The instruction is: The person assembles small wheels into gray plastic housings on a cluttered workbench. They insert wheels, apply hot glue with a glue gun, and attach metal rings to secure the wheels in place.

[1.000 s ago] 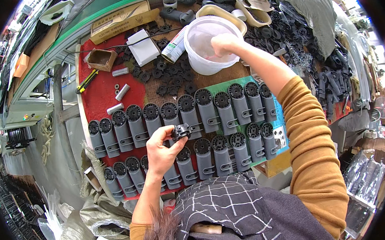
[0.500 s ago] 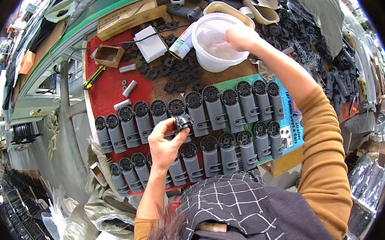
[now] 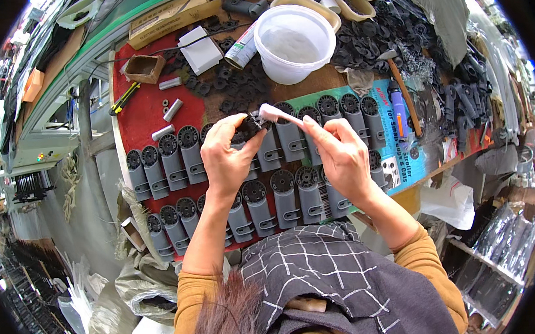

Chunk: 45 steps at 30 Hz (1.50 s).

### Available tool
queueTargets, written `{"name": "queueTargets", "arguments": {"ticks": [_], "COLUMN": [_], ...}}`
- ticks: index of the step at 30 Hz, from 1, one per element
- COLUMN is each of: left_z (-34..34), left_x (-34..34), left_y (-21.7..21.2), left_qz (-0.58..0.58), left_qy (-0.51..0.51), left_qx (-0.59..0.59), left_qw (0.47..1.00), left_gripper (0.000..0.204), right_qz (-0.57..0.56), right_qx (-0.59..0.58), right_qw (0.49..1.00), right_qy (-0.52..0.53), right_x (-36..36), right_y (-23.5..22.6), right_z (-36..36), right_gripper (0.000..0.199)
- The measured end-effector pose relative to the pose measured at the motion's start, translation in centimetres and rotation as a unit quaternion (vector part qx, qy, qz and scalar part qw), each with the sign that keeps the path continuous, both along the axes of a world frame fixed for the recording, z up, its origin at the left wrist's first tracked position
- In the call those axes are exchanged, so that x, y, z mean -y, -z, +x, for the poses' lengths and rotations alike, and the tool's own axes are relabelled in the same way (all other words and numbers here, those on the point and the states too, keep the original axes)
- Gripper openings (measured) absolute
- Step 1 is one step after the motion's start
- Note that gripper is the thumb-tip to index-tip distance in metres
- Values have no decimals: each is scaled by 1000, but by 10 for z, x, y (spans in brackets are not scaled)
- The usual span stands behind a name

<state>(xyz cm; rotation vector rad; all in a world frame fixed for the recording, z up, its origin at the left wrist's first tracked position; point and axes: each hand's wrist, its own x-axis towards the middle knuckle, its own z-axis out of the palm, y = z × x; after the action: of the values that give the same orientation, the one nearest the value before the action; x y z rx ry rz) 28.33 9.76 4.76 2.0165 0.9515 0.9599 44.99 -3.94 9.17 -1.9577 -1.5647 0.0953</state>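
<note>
My left hand [image 3: 225, 164] pinches a small black plastic part [image 3: 252, 126] between thumb and fingers, above the far row of grey tubes. In my right hand [image 3: 344, 156] is a thin stick [image 3: 293, 121], its far end coated with a pale pinkish-white paste. The coated end is right beside the black part; whether they touch, I cannot tell. Under and around both hands stand grey tubes [image 3: 194, 164] in two rows, each with a black ribbed cap and a side clip. Beyond them is a white plastic bucket [image 3: 287, 72] with whitish stuff inside.
Loose black parts [image 3: 238, 97] lie in a heap before the bucket. A spray can [image 3: 242, 47], white box [image 3: 200, 50], yellow cutter [image 3: 125, 98] and small carton [image 3: 144, 69] stand at the left. A hammer [image 3: 404, 95] and blue-purple tool [image 3: 398, 109] lie right. Metal sleeves [image 3: 173, 109] dot the red cloth.
My right hand has come out of the bucket toward me and now holds the paste-coated stick beside the black part. My left hand has moved slightly away from me with the part.
</note>
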Motion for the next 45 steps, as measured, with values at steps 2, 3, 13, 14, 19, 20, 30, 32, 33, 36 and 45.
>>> {"name": "queueTargets", "arguments": {"ticks": [2, 3, 13, 14, 19, 20, 30, 32, 33, 36, 45], "left_z": [-1, -2, -12, -12, -14, -15, -24, -27, -28, -29, -1], "left_x": [3, 4, 7, 8, 13, 14, 22, 23, 23, 18, 33], "left_y": [-5, -7, -20, -19, -12, -11, 13, 11, 10, 6, -2], "left_qz": [10, 24, 187, 144, -446, -535, -736, -734, -711, -643, -529], "left_qy": [6, 5, 23, 27, 70, 91, 75, 56, 85, 134, 146], "left_qx": [1, 2, -40, -18, 335, 388, 425, 385, 406, 409, 363], "left_qw": [1000, 1000, 981, 989, 827, 745, 521, 556, 568, 633, 753], "left_gripper": [34, 34, 34, 34, 22, 22, 39, 41, 41, 34, 22], "right_qz": [29, 42, 94, 67, 126, 176, 155, 80, 162, 185, 67], "right_qx": [1, -5, -39, -33, -110, -120, -103, -96, -82, -120, -464], "right_qw": [1000, 999, 994, 997, 986, 977, 982, 991, 983, 974, 883], "right_qy": [4, 6, -34, -5, 22, -24, -22, 53, 23, -49, 25], "right_x": [0, 1, 4, 3, 10, 11, 9, 9, 9, 7, -11], "right_y": [2, 3, 8, 10, 19, 21, 25, 26, 28, 30, 21], "right_z": [-5, -7, -14, -12, -18, -22, -33, -31, -29, -24, -39], "right_gripper": [48, 48, 46, 43, 41, 42, 48, 45, 42, 37, 36]}}
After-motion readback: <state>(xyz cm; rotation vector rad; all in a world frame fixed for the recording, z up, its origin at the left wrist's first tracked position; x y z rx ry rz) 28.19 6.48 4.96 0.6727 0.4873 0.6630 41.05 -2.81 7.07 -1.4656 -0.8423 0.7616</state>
